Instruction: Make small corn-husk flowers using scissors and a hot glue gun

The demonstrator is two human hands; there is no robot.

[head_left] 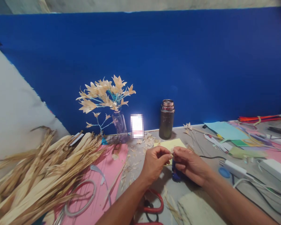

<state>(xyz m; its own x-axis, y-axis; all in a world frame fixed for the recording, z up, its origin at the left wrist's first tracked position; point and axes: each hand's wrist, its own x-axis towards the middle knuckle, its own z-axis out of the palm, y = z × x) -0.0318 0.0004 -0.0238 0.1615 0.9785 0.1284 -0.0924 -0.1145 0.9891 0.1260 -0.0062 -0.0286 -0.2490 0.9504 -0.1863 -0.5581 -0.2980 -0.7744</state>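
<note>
Above the table (164, 181), left hand (155, 162) and right hand (194, 162) meet at the fingertips.
Thumb and forefinger of each are drawn together in a pinch; whether they grip anything is too small to tell. The yellow paper (179, 143) lies beneath and behind them, partly covered, and a dark blue object (176, 175) sits just under the right hand. Scissors (160, 201) lie nearer the wearer, between the forearms; the bottle (166, 125) stands upright beyond the paper.
</note>
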